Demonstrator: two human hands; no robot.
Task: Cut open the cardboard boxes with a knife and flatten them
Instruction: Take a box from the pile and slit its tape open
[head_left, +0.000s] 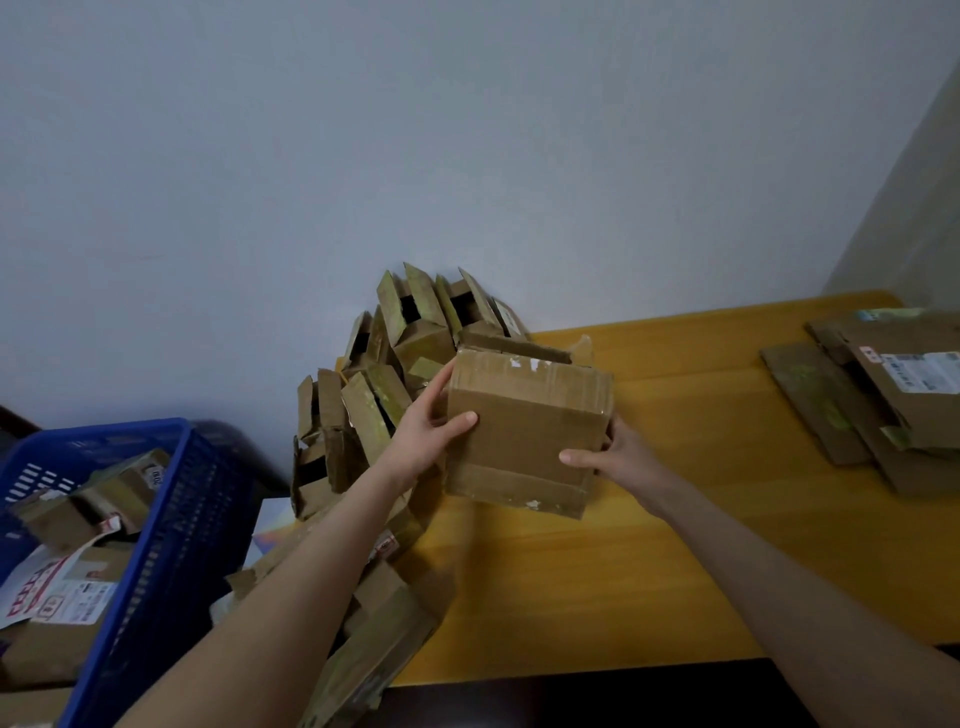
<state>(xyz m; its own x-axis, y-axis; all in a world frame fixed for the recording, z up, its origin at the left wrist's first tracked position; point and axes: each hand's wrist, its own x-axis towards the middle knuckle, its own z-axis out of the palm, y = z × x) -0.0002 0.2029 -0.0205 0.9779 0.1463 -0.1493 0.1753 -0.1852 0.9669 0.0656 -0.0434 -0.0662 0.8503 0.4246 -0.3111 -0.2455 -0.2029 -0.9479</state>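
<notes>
Both hands hold a taped brown cardboard box (524, 431) just above the yellow table (649, 561), near its far left end. My left hand (428, 423) grips the box's left side, thumb on the near face. My right hand (613, 454) grips its right side, thumb across the lower right of that face. Bits of torn white label stick to the box's tape. No knife is in view.
A heap of opened cardboard boxes (379, 374) leans against the grey wall at the table's left end. Flattened boxes (878, 400) lie stacked at the far right. A blue plastic crate (182, 499) with more boxes stands at lower left.
</notes>
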